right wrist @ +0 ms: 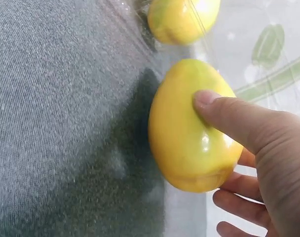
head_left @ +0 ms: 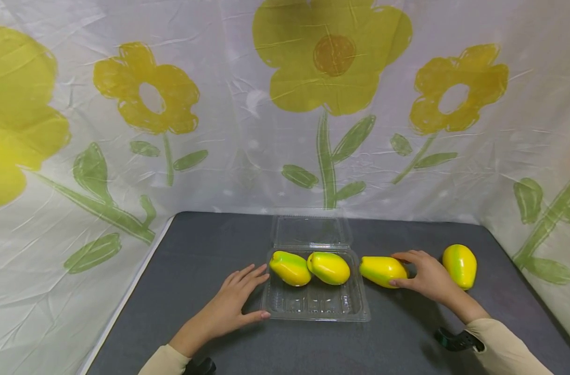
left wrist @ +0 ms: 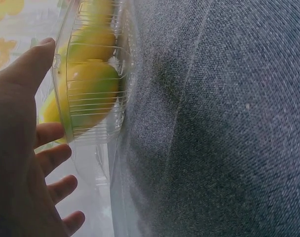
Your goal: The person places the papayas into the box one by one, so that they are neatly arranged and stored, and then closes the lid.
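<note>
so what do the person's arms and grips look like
The left grip and the right grip are bare hands without gloves. The left sleeve and right sleeve are light beige. A black strap-like device shows on the right; a dark device on the left is cut off below.

I have a dark grey, woven-looking table [head_left: 313, 350] below the left hand [head_left: 228, 302] and right hand [head_left: 430, 277]. On it I see a clear plastic container [head_left: 322, 315] just right of the left hand, and a yellow fruit [head_left: 460, 266] near the right hand's outer side. From here I can't tell whether the right hand's gripped fruit [head_left: 381, 271] touches it.
</note>
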{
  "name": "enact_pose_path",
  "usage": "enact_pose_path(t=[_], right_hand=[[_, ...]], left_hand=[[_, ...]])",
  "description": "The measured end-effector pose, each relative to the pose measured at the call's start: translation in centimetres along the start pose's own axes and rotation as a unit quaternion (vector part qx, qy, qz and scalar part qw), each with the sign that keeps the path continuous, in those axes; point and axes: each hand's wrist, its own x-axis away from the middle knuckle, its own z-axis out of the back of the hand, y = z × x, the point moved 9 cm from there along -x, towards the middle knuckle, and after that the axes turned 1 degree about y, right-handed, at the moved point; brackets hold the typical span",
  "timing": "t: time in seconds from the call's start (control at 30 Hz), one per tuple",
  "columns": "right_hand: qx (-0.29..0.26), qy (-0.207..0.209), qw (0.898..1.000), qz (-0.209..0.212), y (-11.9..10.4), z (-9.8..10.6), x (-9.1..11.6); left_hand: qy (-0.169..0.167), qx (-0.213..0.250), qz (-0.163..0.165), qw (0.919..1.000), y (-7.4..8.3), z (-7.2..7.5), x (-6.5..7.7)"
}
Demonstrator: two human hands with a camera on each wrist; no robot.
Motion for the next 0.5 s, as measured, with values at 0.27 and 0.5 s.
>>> enact_pose_path(t=[0.27, 0.5], right_hand=[[-0.018, 0.003, 1.0, -0.009, 0.5, 0.7, 0.5], [-0.03, 0.001, 0.999, -0.027, 0.8, 1.2, 0.7]], left_hand=[[-0.002, -0.003, 0.005, 1.0, 0.0, 0.0, 0.0], [-0.002, 0.003, 0.003, 1.0, 0.1, 0.1, 0.0]])
